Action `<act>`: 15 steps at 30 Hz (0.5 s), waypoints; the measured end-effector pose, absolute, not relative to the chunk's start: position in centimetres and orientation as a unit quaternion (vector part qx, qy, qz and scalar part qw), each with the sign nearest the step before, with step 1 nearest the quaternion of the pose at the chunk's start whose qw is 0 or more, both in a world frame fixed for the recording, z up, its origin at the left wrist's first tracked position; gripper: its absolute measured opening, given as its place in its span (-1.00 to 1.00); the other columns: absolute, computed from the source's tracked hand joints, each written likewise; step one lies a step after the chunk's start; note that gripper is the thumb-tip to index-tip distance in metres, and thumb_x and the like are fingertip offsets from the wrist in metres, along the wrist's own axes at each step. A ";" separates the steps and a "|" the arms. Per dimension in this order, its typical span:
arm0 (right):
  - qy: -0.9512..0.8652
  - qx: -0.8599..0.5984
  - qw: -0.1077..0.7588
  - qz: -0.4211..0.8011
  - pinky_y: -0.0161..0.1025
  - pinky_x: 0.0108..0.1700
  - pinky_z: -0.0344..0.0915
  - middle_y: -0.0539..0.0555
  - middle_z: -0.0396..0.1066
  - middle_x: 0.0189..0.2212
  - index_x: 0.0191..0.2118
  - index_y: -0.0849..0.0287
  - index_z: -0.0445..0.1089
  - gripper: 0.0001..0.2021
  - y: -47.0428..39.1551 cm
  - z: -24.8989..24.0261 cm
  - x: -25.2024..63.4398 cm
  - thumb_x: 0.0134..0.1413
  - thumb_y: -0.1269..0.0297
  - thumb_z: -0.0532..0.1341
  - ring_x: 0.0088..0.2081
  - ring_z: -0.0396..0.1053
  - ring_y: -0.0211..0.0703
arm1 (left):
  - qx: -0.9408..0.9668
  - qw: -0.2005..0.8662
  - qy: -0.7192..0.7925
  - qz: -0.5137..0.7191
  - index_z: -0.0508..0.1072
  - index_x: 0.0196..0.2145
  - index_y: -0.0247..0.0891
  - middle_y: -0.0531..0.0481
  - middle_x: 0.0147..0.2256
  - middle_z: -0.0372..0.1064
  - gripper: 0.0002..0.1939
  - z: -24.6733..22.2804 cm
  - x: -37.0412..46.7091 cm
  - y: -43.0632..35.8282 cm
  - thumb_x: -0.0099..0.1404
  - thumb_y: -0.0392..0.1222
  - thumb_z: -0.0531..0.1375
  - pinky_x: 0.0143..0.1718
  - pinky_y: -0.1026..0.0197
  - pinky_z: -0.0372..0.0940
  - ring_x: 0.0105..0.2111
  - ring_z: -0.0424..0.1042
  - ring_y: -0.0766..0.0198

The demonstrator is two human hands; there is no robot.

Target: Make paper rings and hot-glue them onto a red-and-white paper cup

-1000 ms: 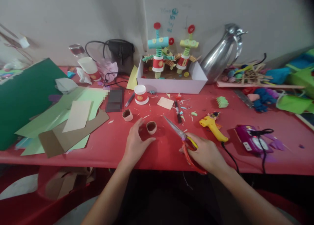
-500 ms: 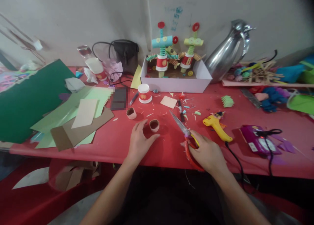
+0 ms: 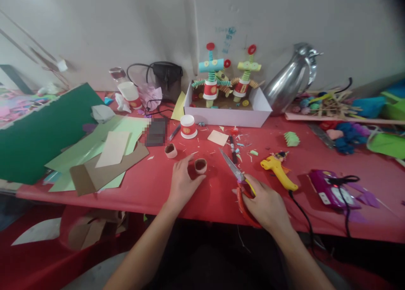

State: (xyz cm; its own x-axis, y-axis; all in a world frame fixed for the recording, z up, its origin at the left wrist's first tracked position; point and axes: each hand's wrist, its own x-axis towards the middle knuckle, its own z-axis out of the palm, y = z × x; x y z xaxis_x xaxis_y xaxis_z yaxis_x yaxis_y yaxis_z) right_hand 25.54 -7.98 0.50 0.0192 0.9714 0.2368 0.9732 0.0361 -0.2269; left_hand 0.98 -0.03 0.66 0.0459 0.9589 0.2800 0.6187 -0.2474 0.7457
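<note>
My left hand (image 3: 185,181) is on the red table with thumb and fingers apart, curved beside a small cardboard ring (image 3: 200,166) and holding nothing. A second small ring (image 3: 171,151) stands farther left. My right hand (image 3: 268,203) is closed on scissors (image 3: 233,165) with red and yellow handles; their blades point away toward the back left. Between the blades and the white box lies a black pen (image 3: 233,150), with paper scraps round it. A red and white paper cup (image 3: 188,127) stands behind the rings.
A white box (image 3: 228,116) holds paper figures at the back. A steel jug (image 3: 289,81) leans beside it. On the right are a yellow glue gun (image 3: 279,172) and a purple power block (image 3: 332,189) with cords. Green and brown sheets (image 3: 109,167) cover the left.
The view has tilted slightly upward, so most objects appear lower. Both hands keep nearly the same pose; the left stays beside the ring and the right still holds the scissors.
</note>
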 end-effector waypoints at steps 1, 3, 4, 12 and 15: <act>-0.700 -0.694 0.166 -0.003 -0.10 -0.30 0.44 0.22 0.60 -0.18 0.12 0.16 0.36 -0.57 -8.0 0.5 25.5 0.25 0.03 0.16 -0.26 0.58 0.12 | 0.683 0.228 0.573 0.392 0.39 0.12 -0.14 -0.15 0.04 0.45 -0.32 0.7 1.0 -0.1 0.03 -0.23 0.43 0.11 -0.14 0.21 0.07 0.32 -0.07; -0.698 -0.696 0.166 -0.004 -0.11 -0.31 0.44 0.23 0.60 -0.19 0.12 0.16 0.37 -0.57 -8.0 0.6 25.5 0.25 0.02 0.15 -0.27 0.58 0.11 | 0.673 0.244 0.571 0.403 0.41 0.10 -0.12 -0.13 0.02 0.46 -0.35 0.9 1.1 -0.2 0.04 -0.19 0.43 0.10 -0.14 0.22 0.06 0.33 -0.06; -0.696 -0.699 0.165 -0.004 -0.11 -0.32 0.43 0.22 0.61 -0.21 0.12 0.17 0.37 -0.57 -8.0 0.6 25.5 0.25 0.03 0.15 -0.28 0.58 0.11 | 0.668 0.256 0.568 0.407 0.44 0.07 -0.11 -0.12 0.00 0.48 -0.41 1.0 1.2 -0.2 0.05 -0.17 0.42 0.09 -0.13 0.23 0.05 0.34 -0.06; -0.696 -0.691 0.192 -0.024 -0.13 -0.37 0.43 0.16 0.62 -0.25 0.11 0.12 0.38 -0.58 -8.1 -0.1 25.5 0.25 0.01 0.15 -0.33 0.59 0.07 | 0.306 0.653 0.420 0.551 0.52 -0.20 -0.21 -0.10 -0.19 0.52 -0.68 3.3 -0.1 -0.2 0.22 0.06 0.31 -0.20 0.13 0.36 -0.27 0.46 0.22; -0.699 -0.691 0.185 -0.022 -0.11 -0.35 0.45 0.20 0.61 -0.15 0.11 0.13 0.36 -0.58 -8.2 -0.4 25.6 0.26 0.01 0.15 -0.26 0.60 0.12 | 0.166 0.752 0.354 0.530 0.53 -0.23 -0.24 -0.15 -0.18 0.51 -0.67 4.6 -0.9 -0.4 0.34 0.09 0.18 -0.29 0.16 0.36 -0.35 0.44 0.27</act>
